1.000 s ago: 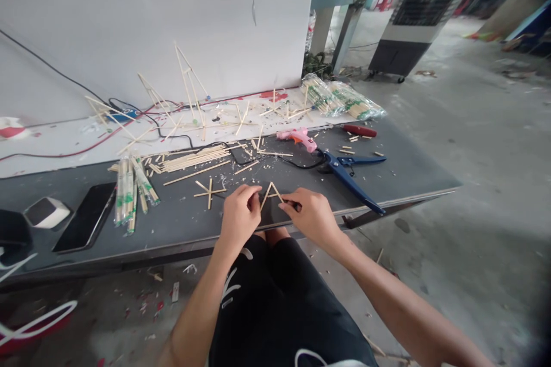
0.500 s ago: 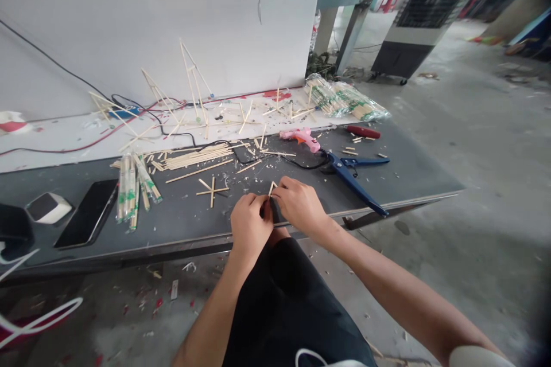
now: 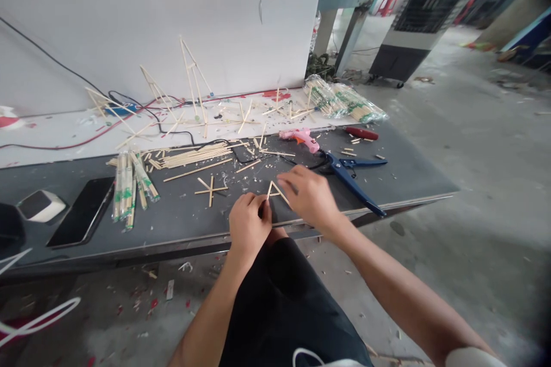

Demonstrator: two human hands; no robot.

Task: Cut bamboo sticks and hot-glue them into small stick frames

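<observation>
"Your right hand (image 3: 310,198) moved?"
"Yes, rightward from the tip of the A-frame (image 3: 274,194); blurred fingers look parted. My left hand (image 3: 249,221) pinches its left leg by the near edge of the desk (image 3: 185,218)."

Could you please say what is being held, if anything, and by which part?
The left hand holds the stick frame by its left leg; whether the right hand holds it is unclear.
</observation>
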